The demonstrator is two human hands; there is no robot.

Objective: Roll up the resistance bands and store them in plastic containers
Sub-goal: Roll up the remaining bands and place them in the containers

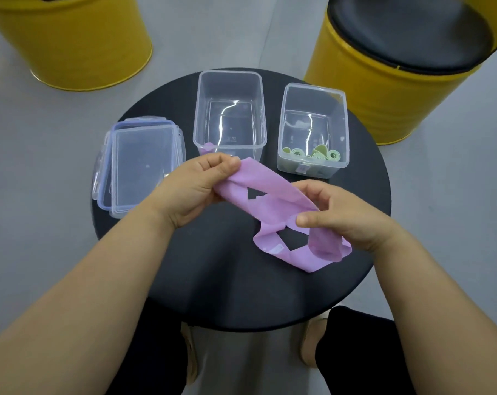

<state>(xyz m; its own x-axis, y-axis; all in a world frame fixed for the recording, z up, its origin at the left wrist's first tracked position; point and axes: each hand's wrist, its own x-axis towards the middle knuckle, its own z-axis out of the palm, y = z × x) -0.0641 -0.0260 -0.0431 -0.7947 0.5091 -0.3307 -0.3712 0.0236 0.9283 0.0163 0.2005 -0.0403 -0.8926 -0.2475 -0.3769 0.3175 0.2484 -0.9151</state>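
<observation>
A lilac resistance band (pixel 272 206) was held over a round black table (pixel 227 280) by 2 bare hands. Its far end was pinched by the left hand (pixel 193 189), whose fingers were curled round the bunched material just in front of the middle container (pixel 230 74). Further along, the band was gripped by the right hand (pixel 344 215), with the thumb set against the near side and the fingers curled over the far edge, so that a slack, twisted length was spanned between the 2 hands. The remainder was draped down from the right hand in a twisted loop, and its lowest fold was laid on the tabletop towards the right edge. A pale label patch was seen on the lower part of that loop.

Clear plastic items were ranged along the far side of the table. At the left, a stack of lids (pixel 144 166) was laid slightly askew, one with a bluish seal. The middle container was stood open. To its right, a second open container (pixel 312 88) was placed, and several rolled green bands (pixel 318 155) were kept at its near end.

Beyond the table, 2 yellow drum stools (pixel 70 38) (pixel 384 89) were stood on a grey floor, the right one topped by a black cushion (pixel 406 32)
</observation>
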